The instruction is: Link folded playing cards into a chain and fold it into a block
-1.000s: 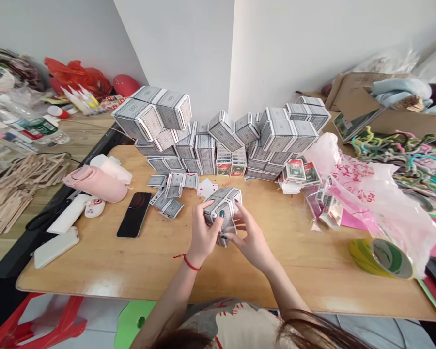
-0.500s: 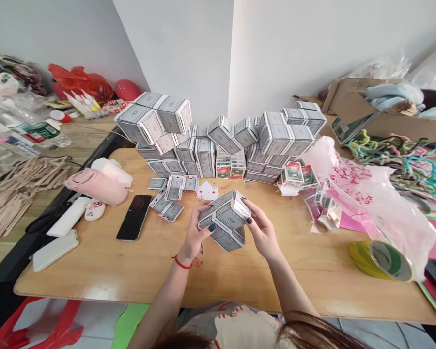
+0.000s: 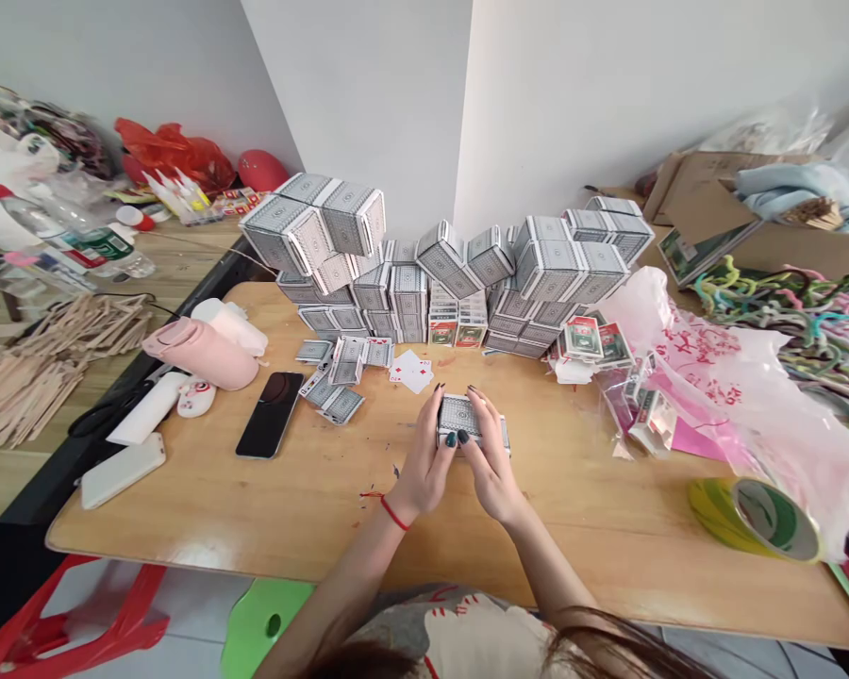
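A block of folded playing cards (image 3: 459,413) with grey patterned backs sits between my hands, low over the table's middle. My left hand (image 3: 428,462) is closed around its left side, thumb on the near edge. From the right, my right hand (image 3: 491,457) wraps it, and both thumbs almost meet in front. My fingers cover much of the block. Just beyond lie face-up diamond cards (image 3: 411,370). Folded loose cards (image 3: 340,401) are scattered to the left. Behind stand stacked card blocks (image 3: 408,302), with boxed card decks (image 3: 457,325) among them.
A black phone (image 3: 270,415), a pink tumbler (image 3: 205,354) and a white case (image 3: 123,471) lie on the left. Yellow tape (image 3: 754,517), a crumpled plastic bag (image 3: 722,358) and opened card boxes (image 3: 594,341) are on the right. A table edge (image 3: 184,561) runs in front.
The card block has come down and slightly right, turned in my hands. My hands have moved closer together around it. The whole view has shifted slightly.
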The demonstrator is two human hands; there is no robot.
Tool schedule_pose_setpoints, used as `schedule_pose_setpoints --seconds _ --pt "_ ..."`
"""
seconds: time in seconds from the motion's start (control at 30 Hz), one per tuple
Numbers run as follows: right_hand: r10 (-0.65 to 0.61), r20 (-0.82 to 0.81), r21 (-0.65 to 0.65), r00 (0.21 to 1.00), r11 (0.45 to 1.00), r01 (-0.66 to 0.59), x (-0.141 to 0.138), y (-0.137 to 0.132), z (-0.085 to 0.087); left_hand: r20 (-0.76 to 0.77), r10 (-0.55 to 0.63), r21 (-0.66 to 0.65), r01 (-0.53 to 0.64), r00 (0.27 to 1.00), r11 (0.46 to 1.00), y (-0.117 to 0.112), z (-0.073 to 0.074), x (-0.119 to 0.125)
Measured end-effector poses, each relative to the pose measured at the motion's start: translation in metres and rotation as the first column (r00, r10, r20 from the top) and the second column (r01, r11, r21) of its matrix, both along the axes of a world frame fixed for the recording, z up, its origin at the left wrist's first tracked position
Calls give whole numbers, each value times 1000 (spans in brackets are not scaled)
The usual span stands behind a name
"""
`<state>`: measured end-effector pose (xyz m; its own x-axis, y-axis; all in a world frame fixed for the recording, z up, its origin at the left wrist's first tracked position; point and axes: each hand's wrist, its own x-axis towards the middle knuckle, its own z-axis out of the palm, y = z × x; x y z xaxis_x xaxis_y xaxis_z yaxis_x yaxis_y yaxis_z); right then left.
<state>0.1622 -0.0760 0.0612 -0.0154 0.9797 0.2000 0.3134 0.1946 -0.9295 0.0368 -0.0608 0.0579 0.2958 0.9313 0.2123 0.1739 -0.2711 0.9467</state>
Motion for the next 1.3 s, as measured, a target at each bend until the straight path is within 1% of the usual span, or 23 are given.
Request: schedule_pose_setpoints --seconds 0.07,0.17,0.37,0.5,0.63,0.73,0.8,0.9,1.03,1.07,1.13,1.23,1.3 --pt "-16 32 6 999 1000 15 -3 -1 -2 14 -3 1 3 1000 1000 -3 -5 2" --pt "4 35 7 999 1000 -4 -4 -2 -4 25 10 7 -10 1000 1000 -5 -10 3" --pt "-13 25 3 1000 1000 13 -5 -3 -5 3 9 47 -9 1000 999 -4 -14 3" --pt "-5 -2 8 1000 1000 5 -6 -3 -3 -7 22 89 -21 1000 996 -5 -21 2" --pt "-5 -43 -14 999 1000 5 -7 -3 -1 -57 35 125 -28 998 992 -6 -27 1" --pt "6 -69 -23 998 1000 -7 -6 -3 -1 -80 25 123 -15 997 992 -7 -27 -1" --pt "21 -80 -28 997 999 -23 -5 -2 -1 -65 2 91 4 998 996 -7 -23 -1" --pt "20 -106 -39 994 999 -25 -4 -1 -1 -3 -36 20 36 999 999 -7 -17 -1" --pt "11 -231 -101 973 994 -36 -5 -2 -5 78 -37 -54 41 996 998 -5 -14 -1" --pt "11 -254 -114 967 993 -41 -5 -2 -6 77 -30 -51 33 997 998 -4 -15 -1" --pt "7 -262 -128 965 991 -42 -6 -3 -8 51 -9 -5 9 999 1000 -2 -17 -1" --pt "-8 -218 -116 976 993 -17 -7 -3 -8 36 15 78 -18 999 997 -2 -19 2" --pt "-27 -183 -92 983 996 10 -8 -3 -6 64 20 82 -26 998 996 -3 -19 5"
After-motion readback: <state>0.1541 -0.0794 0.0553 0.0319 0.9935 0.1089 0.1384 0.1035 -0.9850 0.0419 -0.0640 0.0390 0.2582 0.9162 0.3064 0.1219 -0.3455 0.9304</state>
